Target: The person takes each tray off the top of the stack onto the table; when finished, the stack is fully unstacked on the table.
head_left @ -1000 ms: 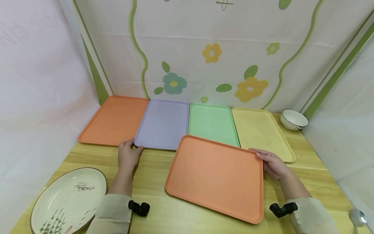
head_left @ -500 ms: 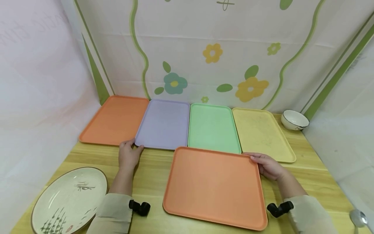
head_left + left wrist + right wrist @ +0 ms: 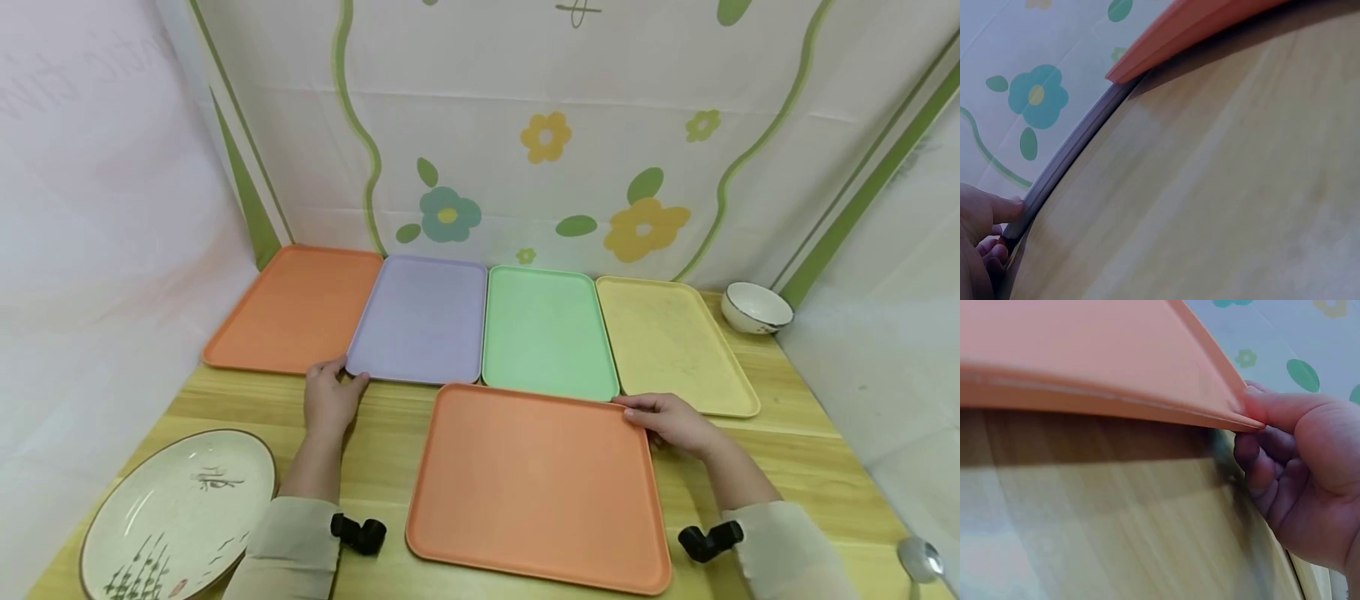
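Note:
My right hand (image 3: 671, 423) pinches the far right corner of an orange tray (image 3: 540, 487). In the right wrist view the thumb lies on top of the rim (image 3: 1244, 419), with curled fingers underneath and a gap between tray and tabletop. The tray's far edge lies along the near edge of a green tray (image 3: 551, 333). My left hand (image 3: 332, 400) grips the near left corner of a purple tray (image 3: 423, 321), thumb against its front edge (image 3: 1041, 190). The left fingertips reach into the seam with a second orange tray (image 3: 296, 308).
A yellow tray (image 3: 675, 346) ends the back row on the right, beside a white bowl (image 3: 756, 308). An oval patterned plate (image 3: 180, 508) lies front left, near the left forearm. A metal spoon (image 3: 919, 560) is at the right edge. A flowered cloth wall (image 3: 480, 125) stands behind.
My right hand has drawn the orange tray left and toward me, turning it straighter; more of the green tray shows. The left hand has stayed at the purple tray's corner.

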Demonstrator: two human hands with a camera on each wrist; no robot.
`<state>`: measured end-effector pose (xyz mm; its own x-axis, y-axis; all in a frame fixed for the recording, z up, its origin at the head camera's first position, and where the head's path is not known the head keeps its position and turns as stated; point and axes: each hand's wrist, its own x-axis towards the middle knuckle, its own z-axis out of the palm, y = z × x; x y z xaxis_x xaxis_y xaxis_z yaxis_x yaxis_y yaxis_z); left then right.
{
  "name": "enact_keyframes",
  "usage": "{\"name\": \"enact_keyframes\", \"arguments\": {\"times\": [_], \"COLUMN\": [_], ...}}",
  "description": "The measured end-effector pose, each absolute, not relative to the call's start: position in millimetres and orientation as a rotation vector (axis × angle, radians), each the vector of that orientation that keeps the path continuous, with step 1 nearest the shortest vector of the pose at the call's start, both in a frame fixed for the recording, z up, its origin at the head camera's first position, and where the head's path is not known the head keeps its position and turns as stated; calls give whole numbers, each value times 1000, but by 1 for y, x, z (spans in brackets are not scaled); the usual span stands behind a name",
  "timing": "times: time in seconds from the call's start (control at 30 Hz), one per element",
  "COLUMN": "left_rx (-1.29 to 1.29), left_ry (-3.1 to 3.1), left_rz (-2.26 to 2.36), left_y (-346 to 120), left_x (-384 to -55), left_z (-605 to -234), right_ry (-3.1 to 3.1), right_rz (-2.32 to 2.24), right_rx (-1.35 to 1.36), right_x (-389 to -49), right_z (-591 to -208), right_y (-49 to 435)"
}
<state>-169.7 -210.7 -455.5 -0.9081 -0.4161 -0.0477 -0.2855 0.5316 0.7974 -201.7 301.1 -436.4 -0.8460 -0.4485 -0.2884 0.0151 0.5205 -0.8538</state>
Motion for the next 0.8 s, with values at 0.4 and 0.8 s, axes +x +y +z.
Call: {"name": "enact_keyframes", "arguments": {"times": [0.4,0.8], "left_rx": [593,586], "left_ry": [-2612,-2624], "left_rz": [-1309,-1334], "left_y": [-209,-211], "left_x": [-169,-168], "left_z": [-456,-455], "right_ry": [2498,2632], "right_rz": [-1160,-1130], "right_rx": [-289,-272], "right_x": [-201,-199], "right_z": [-439,-442], "right_y": [287,279]}}
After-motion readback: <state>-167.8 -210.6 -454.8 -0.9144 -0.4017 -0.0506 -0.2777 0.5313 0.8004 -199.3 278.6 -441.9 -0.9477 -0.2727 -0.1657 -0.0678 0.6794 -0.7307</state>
